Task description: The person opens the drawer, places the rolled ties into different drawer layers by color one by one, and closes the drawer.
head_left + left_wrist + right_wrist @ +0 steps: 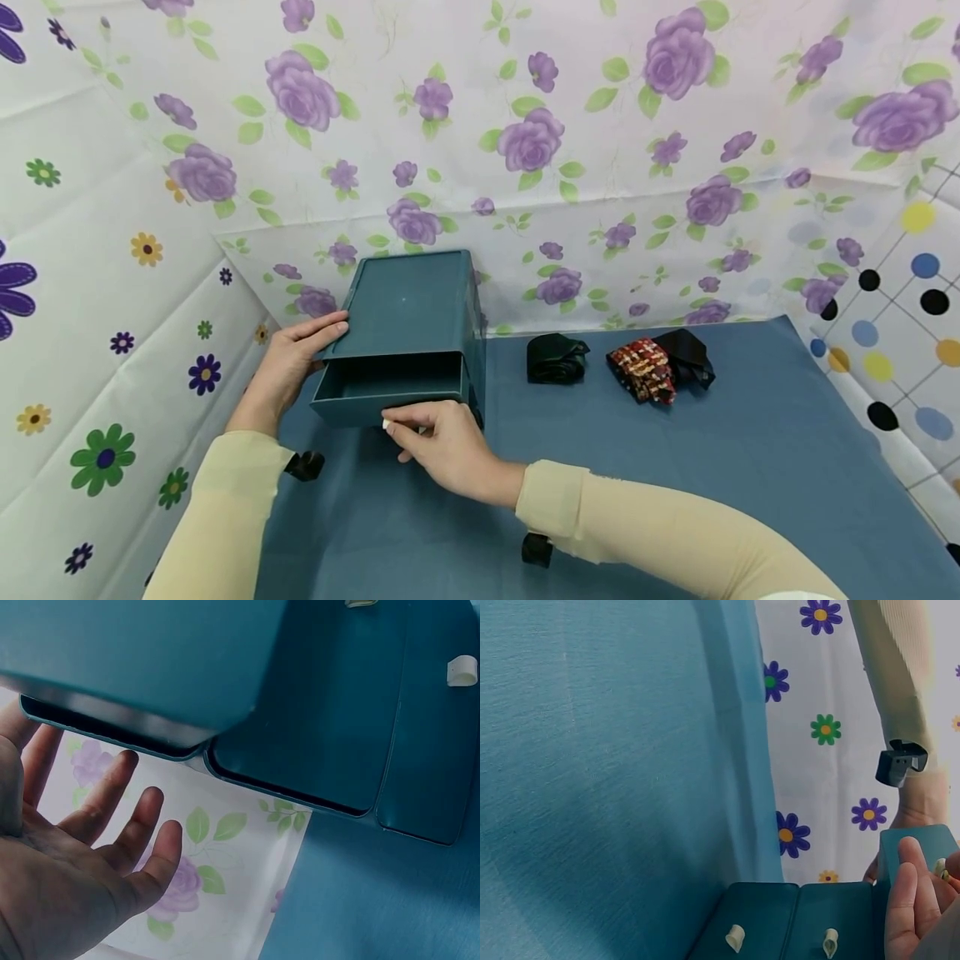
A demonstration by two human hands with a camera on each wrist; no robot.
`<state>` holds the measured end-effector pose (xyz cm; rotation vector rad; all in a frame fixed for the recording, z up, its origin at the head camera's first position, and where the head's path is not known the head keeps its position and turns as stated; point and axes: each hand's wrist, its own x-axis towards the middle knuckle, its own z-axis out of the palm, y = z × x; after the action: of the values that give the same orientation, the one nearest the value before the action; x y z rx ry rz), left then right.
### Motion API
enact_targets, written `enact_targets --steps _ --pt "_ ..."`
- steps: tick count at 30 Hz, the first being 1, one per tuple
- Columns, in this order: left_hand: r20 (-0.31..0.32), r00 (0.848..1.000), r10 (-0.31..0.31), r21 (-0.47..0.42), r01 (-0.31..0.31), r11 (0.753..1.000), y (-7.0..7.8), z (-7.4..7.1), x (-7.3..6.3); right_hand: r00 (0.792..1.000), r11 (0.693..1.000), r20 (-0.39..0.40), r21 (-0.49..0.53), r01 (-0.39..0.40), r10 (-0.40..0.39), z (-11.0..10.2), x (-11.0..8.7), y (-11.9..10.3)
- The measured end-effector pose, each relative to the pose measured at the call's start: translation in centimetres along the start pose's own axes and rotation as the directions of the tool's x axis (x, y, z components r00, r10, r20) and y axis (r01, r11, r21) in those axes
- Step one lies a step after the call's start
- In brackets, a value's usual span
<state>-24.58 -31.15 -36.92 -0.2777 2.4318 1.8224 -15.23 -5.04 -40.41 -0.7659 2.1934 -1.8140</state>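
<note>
A dark teal drawer cabinet [412,300] stands against the back wall, its top drawer [352,410] pulled partway out. What shows of the drawer's inside holds nothing. My right hand [450,450] is at the drawer's front and pinches its small white knob [386,424] between thumb and index finger. My left hand [288,358] rests on the cabinet's upper left edge; in the left wrist view its other fingers [142,817] spread loosely beside the cabinet. Below, two closed drawers carry white knobs of their own, one knob [736,937] plain in the right wrist view.
Right of the cabinet lie a folded dark green cloth [557,358], a red patterned cloth [643,371] and a black cloth [686,354]. A blue cloth [637,450] covers the table. Flowered sheeting [465,125] rises behind, with patterned sheets at both sides.
</note>
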Motion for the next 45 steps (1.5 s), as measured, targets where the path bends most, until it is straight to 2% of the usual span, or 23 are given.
enact_targets --steps 6,13,24,32,45 --pt "0.006 1.0 0.015 0.014 -0.015 1.0 0.2 0.0 0.0 1.0 1.0 0.007 0.005 -0.003 0.003 -0.7 -0.8 -1.9" --pt "0.012 1.0 0.019 0.018 -0.019 1.0 0.4 0.2 0.2 1.0 0.999 0.011 0.026 0.018 -0.018 -1.0 -0.9 -2.0" --pt "0.011 1.0 0.018 0.015 -0.019 1.0 0.2 0.2 0.1 0.998 0.998 0.057 0.055 -0.03 0.026 -1.0 -1.4 -2.8" --pt "0.006 1.0 0.009 -0.001 -0.009 1.0 -0.1 0.1 0.0 0.997 0.998 0.078 0.057 -0.011 0.006 0.1 -0.8 0.8" --pt "-0.004 1.0 0.01 0.004 -0.01 1.0 0.0 0.0 -0.1 0.996 0.999 0.085 0.044 -0.003 0.0 0.2 -1.2 0.5"
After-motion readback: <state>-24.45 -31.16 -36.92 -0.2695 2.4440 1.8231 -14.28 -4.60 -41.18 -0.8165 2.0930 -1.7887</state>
